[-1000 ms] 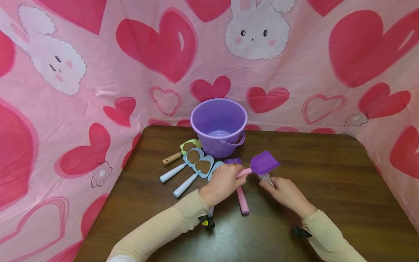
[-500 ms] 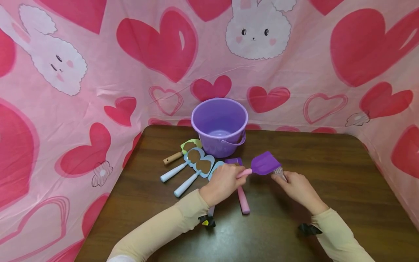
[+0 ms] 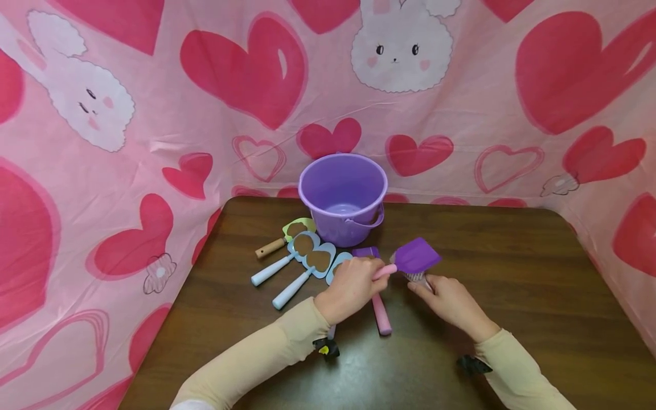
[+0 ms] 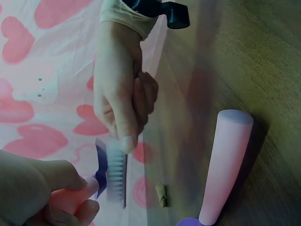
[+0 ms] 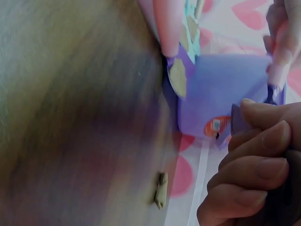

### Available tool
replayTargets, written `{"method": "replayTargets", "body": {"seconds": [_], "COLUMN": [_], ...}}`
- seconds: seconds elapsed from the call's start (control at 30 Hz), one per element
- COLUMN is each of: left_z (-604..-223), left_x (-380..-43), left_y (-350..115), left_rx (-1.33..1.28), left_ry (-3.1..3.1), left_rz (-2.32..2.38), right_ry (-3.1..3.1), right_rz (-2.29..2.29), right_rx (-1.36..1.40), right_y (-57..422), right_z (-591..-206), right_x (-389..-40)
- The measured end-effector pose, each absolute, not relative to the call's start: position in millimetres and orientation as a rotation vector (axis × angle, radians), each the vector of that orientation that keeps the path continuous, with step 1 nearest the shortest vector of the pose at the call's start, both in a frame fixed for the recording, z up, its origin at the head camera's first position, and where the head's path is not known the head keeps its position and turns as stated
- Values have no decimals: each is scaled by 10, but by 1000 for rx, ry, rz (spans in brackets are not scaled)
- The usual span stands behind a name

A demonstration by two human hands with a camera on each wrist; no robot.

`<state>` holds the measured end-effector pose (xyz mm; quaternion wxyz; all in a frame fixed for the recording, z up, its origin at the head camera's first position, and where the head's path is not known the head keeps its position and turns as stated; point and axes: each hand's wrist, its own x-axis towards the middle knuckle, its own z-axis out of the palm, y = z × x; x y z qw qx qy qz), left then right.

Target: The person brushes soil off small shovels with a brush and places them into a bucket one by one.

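Observation:
My left hand (image 3: pixel 351 287) grips the pink handle of a toy shovel (image 3: pixel 418 256), its purple blade raised over the table and pointing right. My right hand (image 3: pixel 456 304) holds a brush (image 3: pixel 416 278) by its handle. The brush's pale bristles (image 4: pixel 115 176) stand close against the blade in the left wrist view. From above, the blade hides part of the brush head. Under my left hand lies another pink-handled tool (image 3: pixel 381 316) with a purple head. A blue cut-out piece (image 3: pixel 339 263) is partly covered by my left hand.
A purple bucket (image 3: pixel 342 222) stands at the back of the brown table (image 3: pixel 512 262). Left of it lie two blue cut-out tools with white handles (image 3: pixel 289 289) and a green one (image 3: pixel 299 223) with a wooden handle. A small tan lump (image 5: pixel 161 190) lies on the table.
The brush in my right hand moved right to the blade's far end, then back left beneath the blade. My left hand and the shovel stayed nearly in place.

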<state>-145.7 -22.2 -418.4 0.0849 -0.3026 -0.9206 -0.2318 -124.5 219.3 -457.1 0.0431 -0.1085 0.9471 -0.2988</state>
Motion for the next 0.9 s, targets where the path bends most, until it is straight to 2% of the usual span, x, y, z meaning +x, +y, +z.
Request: {"method": "replayTargets", "body": {"seconds": [0.33,0.7,0.9], "left_z": [-4193,-4214,-4203], "left_x": [-1439,-1434,-1425], "left_y": [-244,-207,-192], "left_rx": [-921,-919,-929], "left_ry": [-2740,-2753,-2732], "left_rz": [-693,-685,-691], "right_ry": [2993,2910,2988], "right_rz": [-869,-890,-878], "right_rx": [-229,-364,-358], "right_y": [2454,2156,2216], "right_z": [-4519,-4641,-4592], "right_x": [-1302,-1276,-1293]}}
